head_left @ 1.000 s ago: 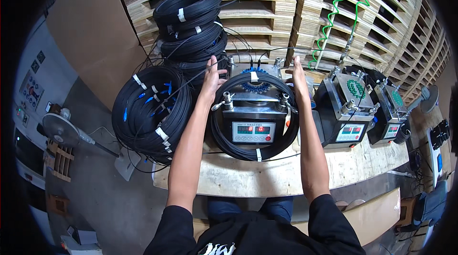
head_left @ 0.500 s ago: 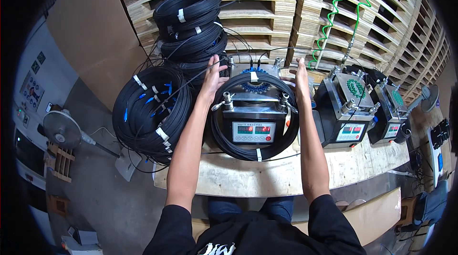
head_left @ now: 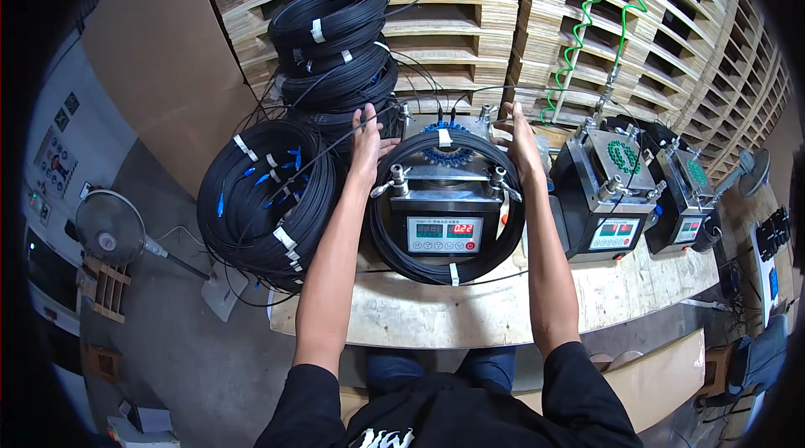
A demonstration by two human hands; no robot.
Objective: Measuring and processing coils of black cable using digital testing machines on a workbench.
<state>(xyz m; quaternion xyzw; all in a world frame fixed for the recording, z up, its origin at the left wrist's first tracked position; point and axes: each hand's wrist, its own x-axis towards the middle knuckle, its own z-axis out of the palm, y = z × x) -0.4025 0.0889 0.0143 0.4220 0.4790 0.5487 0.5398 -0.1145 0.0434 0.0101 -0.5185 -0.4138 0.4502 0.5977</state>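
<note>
A coil of black cable [head_left: 392, 257] with white ties stands upright, ringing the front of a polishing-type machine [head_left: 444, 196] with a lit display panel. My left hand [head_left: 366, 150] is beside the coil's upper left, fingers stretched upward; a thin black cable passes by its fingers. On the upper right, my right hand [head_left: 521, 146] is likewise open, its palm turned toward the coil. Whether either hand touches the coil, I cannot tell. Blue fittings [head_left: 449, 156] ring the machine's metal top plate, and two black-ended cables rise from its back.
Left of my left arm lies a larger cable coil [head_left: 220, 221] with blue connectors, before a stack of coils [head_left: 293, 24]. Two similar machines [head_left: 608, 196] with green fittings stand right on the wooden table [head_left: 402, 318]. Pallets rise behind; a fan [head_left: 109, 230] stands left.
Both hands have shifted slightly, staying on either side of the coil. The red digits on the machine's display have changed. The coil stays almost in place.
</note>
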